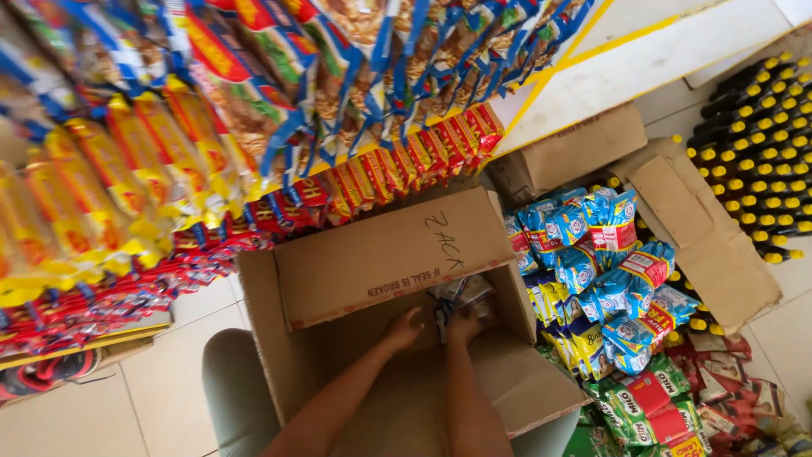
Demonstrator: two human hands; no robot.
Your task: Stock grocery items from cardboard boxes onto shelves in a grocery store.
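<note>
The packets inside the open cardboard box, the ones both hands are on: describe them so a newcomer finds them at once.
Start at the big open cardboard box in the middle of the floor, its flap folded up. Deep in its far corner, the left hand and right hand meet on a small bunch of pale, silvery packets. Unlike the blue and green packets heaped outside, these lie inside the box.

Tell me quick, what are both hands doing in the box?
Left hand: reaching into the cardboard box, grip cannot be told.
Right hand: on the packets inside, grip cannot be told.
</note>
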